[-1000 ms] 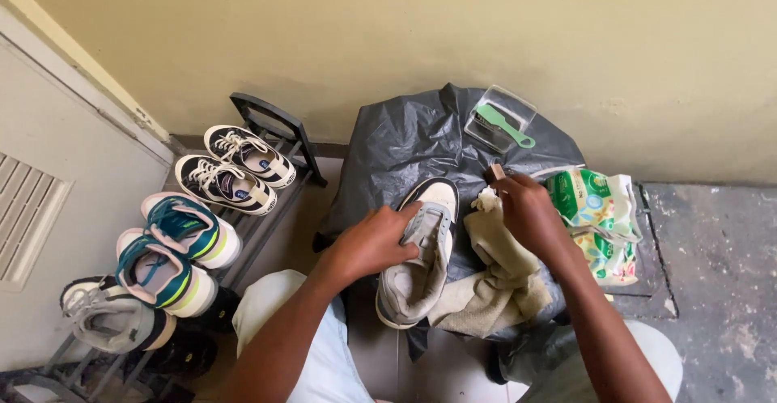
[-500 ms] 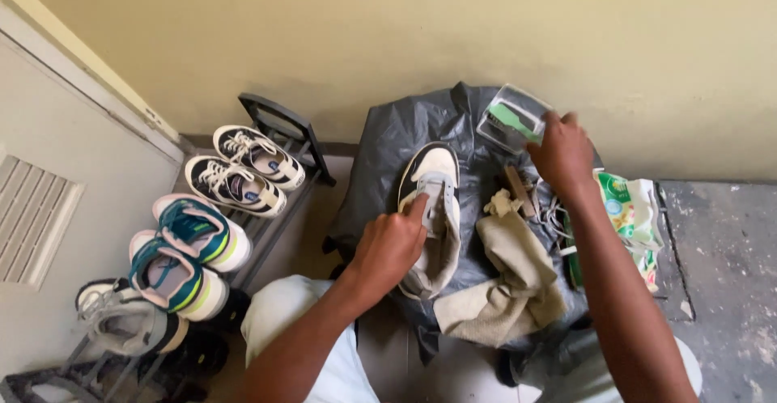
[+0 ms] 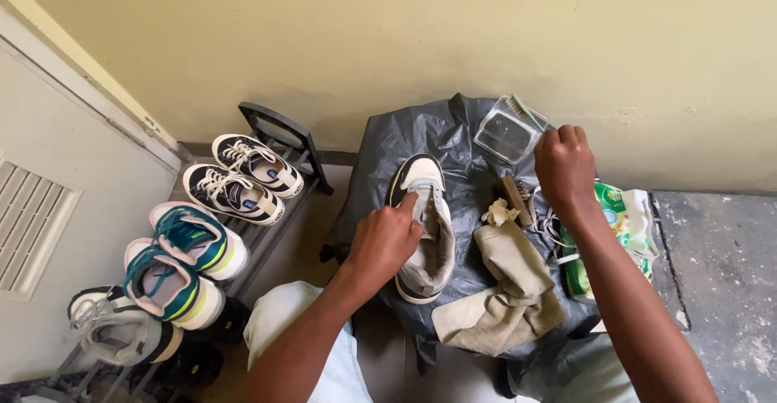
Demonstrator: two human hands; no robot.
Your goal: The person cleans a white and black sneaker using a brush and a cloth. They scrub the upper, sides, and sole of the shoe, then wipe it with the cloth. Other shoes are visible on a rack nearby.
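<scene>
Change: since a second ago the right hand (image 3: 564, 164) has left the cloth beside the shoe and risen toward the clear container; the left hand (image 3: 387, 239) stays on the shoe.
Left hand: fingers curled over the opening of the shoe (image 3: 425, 229), fingertips pressing on its tongue, holding it down rather than lifting it.
Right hand: closed into a loose fist, knuckles up, just beside the clear container (image 3: 508, 130); whether anything is inside the fist cannot be told.
Shoe: white and grey with a dark edge, lying toe-away on the grey plastic sheet (image 3: 388, 152), near the sheet's middle.
Clear container: at the sheet's far edge against the wall, a green-handled brush (image 3: 528, 112) resting on its rim.
Cloth: a beige cloth (image 3: 506, 294) lies crumpled to the right of the shoe, touching its side.
Wooden brush: a small wooden brush (image 3: 513, 197) sits between the cloth and the container, with loose laces (image 3: 550, 225) just beside it.
Packet: a green packet (image 3: 619, 225) lies under the right forearm.
Rack: a shoe rack (image 3: 283, 132) on the left carries black-and-white sneakers (image 3: 243, 178) and teal sneakers (image 3: 182, 261).
</scene>
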